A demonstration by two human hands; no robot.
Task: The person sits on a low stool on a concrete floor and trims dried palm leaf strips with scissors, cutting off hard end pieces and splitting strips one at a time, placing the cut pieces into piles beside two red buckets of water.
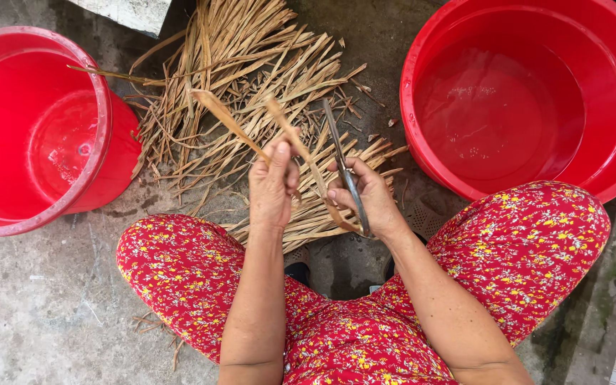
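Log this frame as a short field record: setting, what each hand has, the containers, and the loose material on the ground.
Setting: person seated low on a concrete floor, knees apart, in red floral trousers
Left hand: grip shut on dried leaf strips that point up and away
Right hand: grip shut on scissors, blades pointing away
Left container: red bucket, tipped on its side, wet inside
Right container: red basin, holding shallow water
Ground: pile of dried strips ahead of the hands

Two red tubs: one [33, 128] left of dry strip pile [251, 85], one [529, 93] right of it. One pair of scissors [344, 171]. Two hands: left [272, 185], right [368, 196].
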